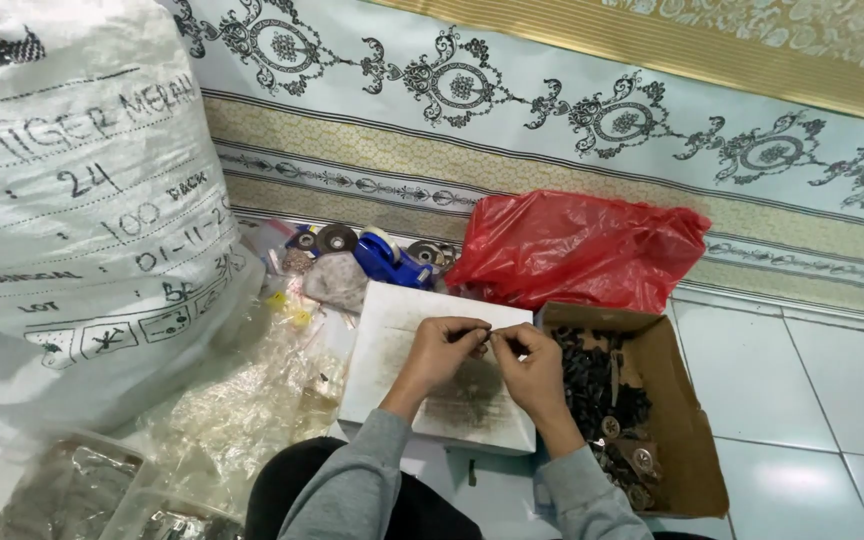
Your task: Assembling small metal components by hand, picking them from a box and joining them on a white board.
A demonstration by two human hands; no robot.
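Observation:
My left hand (444, 348) and my right hand (530, 362) meet fingertip to fingertip over a white box lid (392, 330) dusted with dark specks. Between the pinched fingers sits a small dark part (490, 332), too small to make out. Both arms wear grey sleeves. Right of my right hand stands an open cardboard box (687, 420) holding several small black parts and round metal pieces.
A large white woven sack (82, 200) fills the left. Clear plastic bags (252, 400) lie beside it. A blue tape dispenser (387, 258) and a red plastic bag (582, 245) sit behind the lid. White floor tiles (812, 400) lie on the right, a patterned mat behind.

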